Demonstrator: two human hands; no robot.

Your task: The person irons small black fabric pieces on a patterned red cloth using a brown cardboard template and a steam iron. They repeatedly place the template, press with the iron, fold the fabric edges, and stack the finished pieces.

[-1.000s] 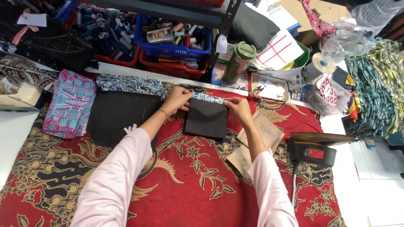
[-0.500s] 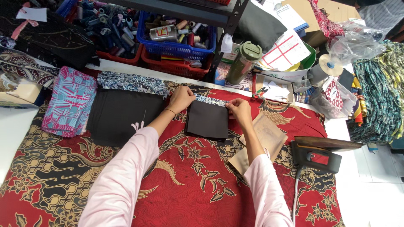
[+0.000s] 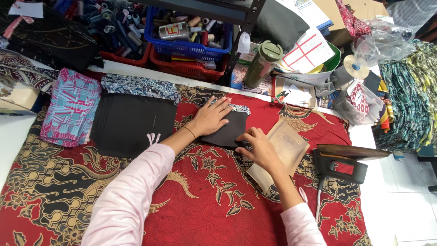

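Both hands have shifted: the left hand (image 3: 210,119) now lies flat on the black fabric piece (image 3: 231,131) at frame centre. Right hand (image 3: 257,146) grips its lower right corner, beside the tan paper pattern (image 3: 287,146).

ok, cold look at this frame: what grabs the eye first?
The red batik cloth with black and gold flowers fills the table. At its middle, the left hand lies flat on a small black fabric piece, and the right hand pinches that piece's lower right corner. A dark iron sits at the right edge, and baskets of thread spools line the back.
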